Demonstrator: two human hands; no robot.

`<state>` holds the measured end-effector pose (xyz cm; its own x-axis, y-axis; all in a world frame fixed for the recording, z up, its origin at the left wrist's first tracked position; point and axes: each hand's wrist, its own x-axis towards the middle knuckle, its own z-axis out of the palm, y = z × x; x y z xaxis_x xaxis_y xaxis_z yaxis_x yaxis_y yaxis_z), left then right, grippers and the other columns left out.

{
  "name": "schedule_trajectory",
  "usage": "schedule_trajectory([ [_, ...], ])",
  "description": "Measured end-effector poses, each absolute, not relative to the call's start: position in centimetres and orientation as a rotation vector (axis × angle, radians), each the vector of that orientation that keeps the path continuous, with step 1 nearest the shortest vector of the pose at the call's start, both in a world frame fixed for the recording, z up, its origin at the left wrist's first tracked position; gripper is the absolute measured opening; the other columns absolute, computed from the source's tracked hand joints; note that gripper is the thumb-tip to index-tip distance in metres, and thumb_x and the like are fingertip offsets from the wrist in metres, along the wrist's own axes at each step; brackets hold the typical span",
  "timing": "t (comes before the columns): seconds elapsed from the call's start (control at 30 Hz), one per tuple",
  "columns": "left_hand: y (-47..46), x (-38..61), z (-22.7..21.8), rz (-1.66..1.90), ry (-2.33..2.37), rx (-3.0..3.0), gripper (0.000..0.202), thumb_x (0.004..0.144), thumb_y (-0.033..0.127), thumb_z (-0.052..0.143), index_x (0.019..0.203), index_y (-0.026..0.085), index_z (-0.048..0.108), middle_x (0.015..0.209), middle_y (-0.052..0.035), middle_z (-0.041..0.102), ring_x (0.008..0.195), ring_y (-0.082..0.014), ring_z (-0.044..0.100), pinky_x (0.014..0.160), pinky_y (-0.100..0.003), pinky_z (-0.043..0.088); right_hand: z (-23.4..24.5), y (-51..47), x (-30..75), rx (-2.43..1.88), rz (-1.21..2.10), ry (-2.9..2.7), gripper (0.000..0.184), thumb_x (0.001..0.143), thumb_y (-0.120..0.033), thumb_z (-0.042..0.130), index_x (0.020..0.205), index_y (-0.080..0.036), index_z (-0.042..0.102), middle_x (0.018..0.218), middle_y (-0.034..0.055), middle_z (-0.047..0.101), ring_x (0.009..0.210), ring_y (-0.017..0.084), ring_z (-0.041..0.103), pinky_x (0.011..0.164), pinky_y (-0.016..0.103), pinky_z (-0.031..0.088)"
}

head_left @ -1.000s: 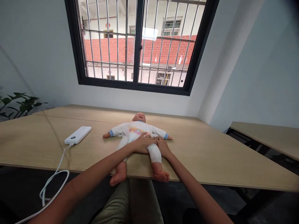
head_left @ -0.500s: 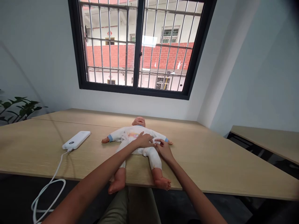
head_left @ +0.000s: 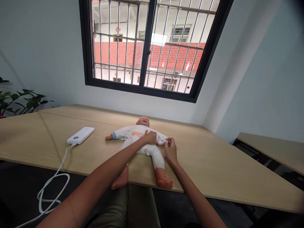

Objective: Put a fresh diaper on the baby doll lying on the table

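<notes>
A baby doll (head_left: 142, 121) in a white romper (head_left: 128, 133) lies on its back on the wooden table (head_left: 213, 164), feet hanging over the near edge. My left hand (head_left: 150, 136) rests on the doll's belly, fingers curled and closed on the romper cloth. My right hand (head_left: 169, 148) is beside the doll's far arm, its fingers pinching the sleeve cloth near the cuff. Both forearms reach in from below.
A white power bank (head_left: 80, 135) lies on the table left of the doll, its white cable (head_left: 51, 186) looping off the near edge. A potted plant (head_left: 21, 101) stands at far left. A barred window (head_left: 152, 47) is behind; a second table (head_left: 273, 148) at right.
My right hand moved from the doll's hip out to the sleeve at its far arm. My left hand shifted slightly up the belly. The view swung a little right.
</notes>
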<state>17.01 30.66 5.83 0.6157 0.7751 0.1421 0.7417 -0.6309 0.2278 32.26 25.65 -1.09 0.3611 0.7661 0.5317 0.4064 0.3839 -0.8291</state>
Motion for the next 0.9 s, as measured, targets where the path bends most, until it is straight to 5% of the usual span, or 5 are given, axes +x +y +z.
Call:
schedule_trajectory([
  [0.2,28.6,14.4,6.5,0.705,1.192,2.741,0.029,0.092,0.032,0.046,0.117,0.027,0.06,0.143,-0.0036,0.045,0.137,-0.0183,0.035,0.118,-0.052,0.018,-1.0,25.4,32.1,-1.126,0.369,-1.263,0.03,0.07,-0.037,0.052,0.094,-0.019,0.049,0.08,-0.0007,0.052,0.07,0.015,0.046,0.067,0.027,0.035],
  [0.43,27.5,13.6,5.4,0.47,1.201,2.877,0.036,0.094,0.047,0.042,0.106,0.028,0.07,0.151,-0.0045,0.038,0.145,-0.0306,0.021,0.113,-0.07,0.0,-0.4,24.5,31.3,-1.122,0.255,-1.366,0.027,0.072,-0.038,0.052,0.091,-0.018,0.05,0.085,0.0015,0.054,0.073,0.016,0.046,0.071,0.028,0.037],
  [0.6,28.2,15.8,5.2,0.325,1.237,2.897,0.044,0.094,0.048,0.038,0.098,0.021,0.073,0.15,-0.009,0.039,0.145,-0.0325,0.022,0.114,-0.069,0.001,-0.4,24.5,31.5,-1.118,0.269,-1.415,0.027,0.074,-0.039,0.054,0.091,-0.019,0.051,0.086,0.0019,0.054,0.075,0.016,0.046,0.075,0.029,0.038],
  [0.77,26.3,13.7,4.9,0.821,1.373,2.813,0.044,0.094,0.038,0.041,0.133,0.021,0.051,0.152,-0.0106,0.035,0.142,-0.0222,0.03,0.119,-0.06,0.012,0.0,24.1,31.3,-1.14,0.256,-1.43,0.028,0.075,-0.041,0.054,0.093,-0.019,0.052,0.088,0.0023,0.055,0.079,0.017,0.049,0.078,0.03,0.04],
  [0.9,25.7,11.0,4.0,0.794,1.587,2.63,0.064,0.089,0.064,0.04,0.139,0.026,0.046,0.149,-0.0104,0.04,0.142,-0.0324,0.029,0.112,-0.071,0.008,0.8,24.7,30.3,-1.093,0.382,-1.446,0.027,0.076,-0.04,0.052,0.093,-0.021,0.05,0.082,0.0004,0.052,0.073,0.016,0.049,0.07,0.028,0.04],
])
